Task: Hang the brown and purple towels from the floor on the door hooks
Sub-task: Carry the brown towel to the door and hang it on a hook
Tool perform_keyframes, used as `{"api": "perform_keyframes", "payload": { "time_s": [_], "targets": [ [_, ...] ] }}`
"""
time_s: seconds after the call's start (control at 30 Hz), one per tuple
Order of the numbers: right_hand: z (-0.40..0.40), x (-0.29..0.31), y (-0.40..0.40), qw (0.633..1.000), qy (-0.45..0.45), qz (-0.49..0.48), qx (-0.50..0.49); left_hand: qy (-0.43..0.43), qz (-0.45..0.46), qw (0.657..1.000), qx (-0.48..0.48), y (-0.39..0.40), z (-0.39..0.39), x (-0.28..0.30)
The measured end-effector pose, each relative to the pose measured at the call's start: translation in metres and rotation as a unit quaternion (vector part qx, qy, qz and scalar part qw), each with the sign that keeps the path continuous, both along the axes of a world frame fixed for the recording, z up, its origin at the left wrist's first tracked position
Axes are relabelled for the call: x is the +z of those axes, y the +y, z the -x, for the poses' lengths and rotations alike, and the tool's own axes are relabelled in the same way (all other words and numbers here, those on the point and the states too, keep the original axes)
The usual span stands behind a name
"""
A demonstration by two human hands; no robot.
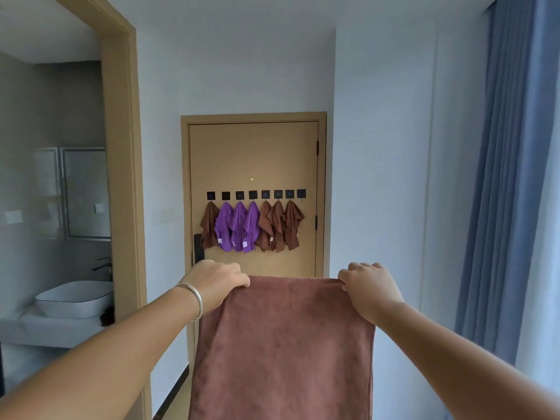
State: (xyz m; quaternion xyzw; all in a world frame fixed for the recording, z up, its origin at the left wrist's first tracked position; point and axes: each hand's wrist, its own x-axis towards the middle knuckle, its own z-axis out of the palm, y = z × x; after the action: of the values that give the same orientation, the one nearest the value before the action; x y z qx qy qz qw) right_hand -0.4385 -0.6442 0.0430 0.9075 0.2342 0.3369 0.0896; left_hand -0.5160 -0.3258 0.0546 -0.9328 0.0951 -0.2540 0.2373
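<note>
Both hands, left hand (216,281) and right hand (368,284), pinch brown towel (281,344) top corners; rightmost hook (301,194) bare.

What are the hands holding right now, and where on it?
A brown towel, spread out: left hand pinches its top left corner, right hand its top right corner.

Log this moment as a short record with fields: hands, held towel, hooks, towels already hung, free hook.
left hand: pinches the held towel's top left corner
right hand: pinches its top right corner
held towel: brown, spread flat, hanging down between both hands
hooks: eight black squares in a row on the door
hung towels: seven; one brown towel, three purple towels, three brown towels
free hook: far right end
</note>
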Motion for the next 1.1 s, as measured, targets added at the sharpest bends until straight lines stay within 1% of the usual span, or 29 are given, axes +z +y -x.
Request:
{"api": "perform_keyframes", "payload": {
  "time_s": [0.3,0.37,0.57,0.67,0.73,0.83,0.9,1.0,1.1],
  "targets": [
    [-0.163,0.012,0.050,0.999,0.013,-0.024,0.017,-0.014,0.011,0.998,-0.053,0.066,-0.179,0.011],
    [-0.196,0.009,0.055,0.999,0.025,-0.024,0.014,-0.011,0.017,0.998,-0.057,0.072,-0.214,0.009],
    [-0.304,-0.002,0.067,0.998,0.056,-0.020,0.005,0.011,-0.003,0.998,-0.054,0.086,-0.322,-0.009],
    [-0.363,-0.002,0.075,0.997,0.063,-0.017,0.028,0.016,-0.004,0.999,-0.035,0.092,-0.375,-0.010],
    [-0.403,0.002,0.078,0.996,0.066,-0.035,0.050,0.012,-0.001,1.000,-0.021,0.096,-0.411,-0.007],
    [-0.461,0.011,0.082,0.991,0.078,-0.062,0.092,0.002,0.061,0.998,-0.004,0.103,-0.464,0.004],
    [-0.495,0.016,0.086,0.989,0.075,-0.063,0.113,-0.006,0.084,0.996,0.000,0.108,-0.495,0.013],
    [-0.539,0.018,0.093,0.989,0.065,-0.045,0.128,-0.013,0.093,0.996,0.004,0.114,-0.538,0.022],
    [-0.580,0.014,0.098,0.987,0.044,-0.003,0.153,0.005,0.067,0.998,0.007,0.120,-0.577,0.022]
  ]
}}
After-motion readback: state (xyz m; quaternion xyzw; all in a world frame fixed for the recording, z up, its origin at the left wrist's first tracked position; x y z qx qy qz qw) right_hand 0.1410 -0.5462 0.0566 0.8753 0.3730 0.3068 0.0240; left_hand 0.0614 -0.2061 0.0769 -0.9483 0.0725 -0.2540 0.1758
